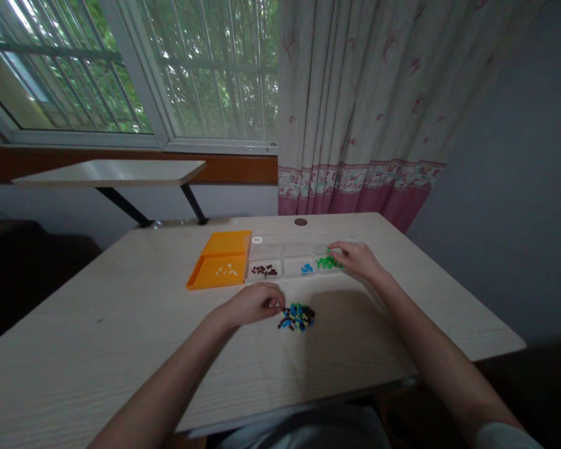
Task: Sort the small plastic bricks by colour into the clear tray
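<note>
A small heap of mixed blue, green and dark pieces (pixel 297 317) lies on the pale wooden table (pixel 121 324). My left hand (pixel 255 303) rests just left of the heap, fingers curled in a pinch at its edge. Behind the heap stands a clear compartment box (pixel 290 259) with dark pieces (pixel 264 270), blue pieces (pixel 307 269) and green pieces (pixel 328 262) in separate cells. My right hand (pixel 356 257) reaches over the green cell, fingertips pinched together above the green pieces.
An orange tray (pixel 222 262) with a few white pieces sits left of the clear box. A white ring (pixel 257 239) lies behind the box. A cable hole (pixel 300 222) is near the far edge. A second table, window and curtain stand beyond.
</note>
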{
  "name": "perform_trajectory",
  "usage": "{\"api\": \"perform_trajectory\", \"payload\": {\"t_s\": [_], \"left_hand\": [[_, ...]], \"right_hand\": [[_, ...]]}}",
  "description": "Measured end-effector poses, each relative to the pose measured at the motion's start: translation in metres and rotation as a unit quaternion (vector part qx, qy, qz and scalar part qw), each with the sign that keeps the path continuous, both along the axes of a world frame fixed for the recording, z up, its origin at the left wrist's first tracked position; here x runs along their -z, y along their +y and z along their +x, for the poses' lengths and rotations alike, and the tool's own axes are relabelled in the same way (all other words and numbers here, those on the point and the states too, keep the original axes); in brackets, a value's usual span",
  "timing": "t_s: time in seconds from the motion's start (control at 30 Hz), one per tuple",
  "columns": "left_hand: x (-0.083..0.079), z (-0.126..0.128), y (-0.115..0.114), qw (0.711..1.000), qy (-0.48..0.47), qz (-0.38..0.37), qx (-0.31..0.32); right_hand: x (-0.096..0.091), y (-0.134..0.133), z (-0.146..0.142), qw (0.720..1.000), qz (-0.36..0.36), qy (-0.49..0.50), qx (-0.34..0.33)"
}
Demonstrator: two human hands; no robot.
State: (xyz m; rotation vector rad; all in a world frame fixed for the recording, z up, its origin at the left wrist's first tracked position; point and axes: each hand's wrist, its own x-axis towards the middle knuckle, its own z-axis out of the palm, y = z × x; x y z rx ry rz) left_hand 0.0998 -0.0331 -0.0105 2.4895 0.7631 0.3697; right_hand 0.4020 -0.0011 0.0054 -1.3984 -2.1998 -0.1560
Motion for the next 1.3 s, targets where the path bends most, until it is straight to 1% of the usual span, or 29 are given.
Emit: {"api": "perform_trajectory", "payload": {"t_s": [0.17,0.33,0.5,0.57,0.63,0.7,0.83,0.93,1.07,1.17,1.23,1.3], "left_hand": [[0.0,0.001,-0.001,1.0,0.017,-0.002,0.004],[-0.002,0.002,-0.002,0.999,0.038,-0.002,-0.001],[-0.002,0.003,-0.004,1.0,0.029,0.009,0.0],[-0.002,0.003,-0.005,1.0,0.02,0.012,0.006],[-0.001,0.005,-0.006,1.0,0.011,0.01,0.005],[-0.001,0.007,-0.006,1.0,-0.009,0.0,-0.012],[0.0,0.012,-0.005,0.99,-0.091,-0.048,-0.095],[0.0,0.015,-0.004,0.977,-0.132,-0.076,-0.149],[0.0,0.018,-0.005,0.974,-0.147,-0.085,-0.148],[0.002,0.02,-0.006,0.975,-0.151,-0.084,-0.14],[0.002,0.021,-0.007,0.976,-0.153,-0.069,-0.141],[0.001,0.022,-0.008,0.978,-0.15,-0.03,-0.141]], "right_hand": [[0.0,0.002,0.003,0.999,-0.027,-0.006,0.022],[0.0,0.004,0.003,0.996,-0.078,-0.027,0.03],[0.003,0.004,-0.001,0.99,-0.128,-0.052,0.034],[0.003,0.001,-0.007,0.989,-0.135,-0.054,0.022],[0.003,-0.005,-0.018,0.99,-0.13,-0.049,-0.008],[0.004,-0.013,-0.033,0.99,-0.127,-0.039,-0.046],[0.01,-0.03,-0.066,0.981,-0.16,-0.004,-0.108],[0.015,-0.039,-0.083,0.971,-0.192,0.062,-0.132],[0.021,-0.044,-0.09,0.958,-0.207,0.14,-0.138],[0.023,-0.042,-0.09,0.945,-0.248,0.175,-0.122],[0.022,-0.041,-0.089,0.937,-0.272,0.189,-0.114],[0.021,-0.041,-0.09,0.934,-0.278,0.196,-0.107]]}}
